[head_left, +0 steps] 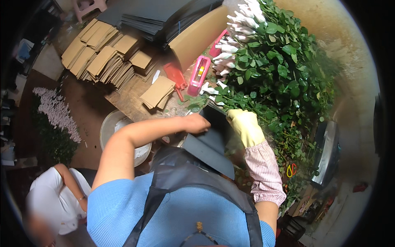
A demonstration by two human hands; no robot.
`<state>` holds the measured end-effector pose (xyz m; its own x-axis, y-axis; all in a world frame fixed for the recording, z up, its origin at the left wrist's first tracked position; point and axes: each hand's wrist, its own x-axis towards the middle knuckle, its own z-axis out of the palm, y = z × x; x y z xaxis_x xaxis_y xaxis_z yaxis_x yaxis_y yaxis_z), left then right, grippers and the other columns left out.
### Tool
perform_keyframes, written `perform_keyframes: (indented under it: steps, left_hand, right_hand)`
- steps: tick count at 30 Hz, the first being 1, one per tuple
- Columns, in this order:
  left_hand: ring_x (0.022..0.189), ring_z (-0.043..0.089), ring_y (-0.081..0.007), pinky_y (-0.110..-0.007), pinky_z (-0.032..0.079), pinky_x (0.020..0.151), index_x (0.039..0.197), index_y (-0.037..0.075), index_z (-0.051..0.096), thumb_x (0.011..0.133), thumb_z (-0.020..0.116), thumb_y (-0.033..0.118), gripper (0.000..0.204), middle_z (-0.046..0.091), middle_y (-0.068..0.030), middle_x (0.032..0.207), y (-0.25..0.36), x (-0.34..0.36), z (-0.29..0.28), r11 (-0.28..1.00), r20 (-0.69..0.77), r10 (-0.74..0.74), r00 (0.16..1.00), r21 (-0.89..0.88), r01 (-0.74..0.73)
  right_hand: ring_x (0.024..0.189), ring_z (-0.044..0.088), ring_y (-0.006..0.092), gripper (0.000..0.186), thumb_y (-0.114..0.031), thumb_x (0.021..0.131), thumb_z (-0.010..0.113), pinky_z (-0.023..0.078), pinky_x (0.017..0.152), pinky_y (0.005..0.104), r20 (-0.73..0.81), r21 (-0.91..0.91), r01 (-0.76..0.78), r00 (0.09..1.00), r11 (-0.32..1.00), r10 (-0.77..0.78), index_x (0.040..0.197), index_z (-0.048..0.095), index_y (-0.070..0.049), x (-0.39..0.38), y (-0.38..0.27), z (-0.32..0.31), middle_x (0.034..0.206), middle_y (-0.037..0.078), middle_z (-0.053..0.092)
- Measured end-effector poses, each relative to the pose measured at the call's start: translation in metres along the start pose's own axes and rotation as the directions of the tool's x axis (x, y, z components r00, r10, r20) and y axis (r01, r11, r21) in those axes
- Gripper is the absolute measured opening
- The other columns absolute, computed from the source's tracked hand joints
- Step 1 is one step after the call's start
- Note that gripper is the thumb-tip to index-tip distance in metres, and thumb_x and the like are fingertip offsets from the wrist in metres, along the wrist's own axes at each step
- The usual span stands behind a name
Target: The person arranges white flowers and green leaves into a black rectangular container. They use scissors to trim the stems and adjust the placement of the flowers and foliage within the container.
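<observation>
A dark grey sheet (208, 142) is folded up in front of my body, its near part bent over. My bare left hand (196, 123) is closed at the sheet's left edge, fingers curled over it. On the opposite side, my right hand (245, 123), in a pale yellow rubber glove with a striped sleeve, has its fingers bent round the sheet's upper right edge. Leafy stems lie beside that glove. Just beyond the sheet are a few white-wrapped flower buds (209, 89). What is inside the sheet is hidden.
A pink tape dispenser (199, 76) and cardboard pieces (158, 91) lie ahead. Cardboard stacks (103, 53) fill the far left; a leafy flower pile (279, 61) rises at right. Yellow-and-red scissors (291, 170) lie among stems. A white tub (109, 127) and another person (61, 193) are at left.
</observation>
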<state>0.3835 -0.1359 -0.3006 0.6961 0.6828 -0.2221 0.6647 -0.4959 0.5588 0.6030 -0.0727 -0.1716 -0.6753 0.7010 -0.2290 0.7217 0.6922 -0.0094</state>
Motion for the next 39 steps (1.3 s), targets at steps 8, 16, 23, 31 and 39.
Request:
perform_keyframes:
  steps: [8,16,23,31,39]
  left_hand:
    - [0.152,0.034,-0.0348,-0.053,0.024,0.123,0.158,-0.001,0.032,0.092,0.054,0.068,0.098,0.037,-0.0208,0.162,-0.071,0.034,0.094,0.888,-0.274,0.405,0.872,0.344,-0.304]
    - [0.152,0.036,-0.03,-0.051,0.026,0.121,0.16,0.002,0.032,0.09,0.053,0.074,0.103,0.034,-0.0172,0.166,-0.069,0.043,0.096,0.89,-0.293,0.383,0.876,0.37,-0.266]
    - [0.151,0.037,-0.0305,-0.056,0.027,0.121,0.16,0.003,0.033,0.084,0.059,0.076,0.108,0.037,-0.0169,0.165,-0.088,0.06,0.132,0.92,-0.342,0.354,0.871,0.295,-0.258]
    - [0.142,0.049,-0.0282,-0.052,0.038,0.111,0.15,0.009,0.05,0.085,0.057,0.05,0.077,0.052,-0.0136,0.154,-0.092,0.088,0.155,0.817,-0.488,0.502,0.715,0.539,-0.205]
    - [0.131,0.056,-0.0285,-0.051,0.041,0.106,0.14,0.014,0.059,0.08,0.064,0.056,0.073,0.061,-0.0104,0.137,-0.089,0.069,0.139,0.877,-0.526,0.425,0.737,0.443,-0.189]
  right_hand:
    - [0.106,0.072,0.0329,0.036,-0.021,0.093,0.072,0.057,0.093,0.0401,-0.433,0.398,0.103,0.897,0.912,0.087,0.126,0.071,-0.006,-0.036,-0.034,-0.048,0.122,0.017,0.073]
    - [0.098,0.072,0.0349,0.057,-0.024,0.088,0.078,0.057,0.086,0.0452,-0.033,0.118,-0.34,0.938,0.933,0.346,0.141,0.059,-0.013,-0.024,-0.015,0.029,0.112,0.014,0.074]
    - [0.133,0.055,0.0438,0.081,-0.014,0.081,0.082,0.044,0.113,0.0438,-0.278,0.183,0.087,0.96,0.979,-0.033,0.152,0.044,-0.002,-0.032,-0.069,-0.035,0.143,0.025,0.058]
    - [0.087,0.072,0.0389,0.061,-0.035,0.09,0.073,0.058,0.077,0.0486,0.24,0.129,0.148,0.955,0.98,-0.176,0.148,0.054,-0.026,-0.009,-0.114,0.024,0.102,0.016,0.074]
    - [0.128,0.058,0.0418,0.065,-0.014,0.087,0.071,0.045,0.113,0.0454,-0.411,-0.238,0.545,0.693,0.804,-0.592,0.147,0.05,-0.003,0.179,-0.193,0.031,0.138,0.025,0.061]
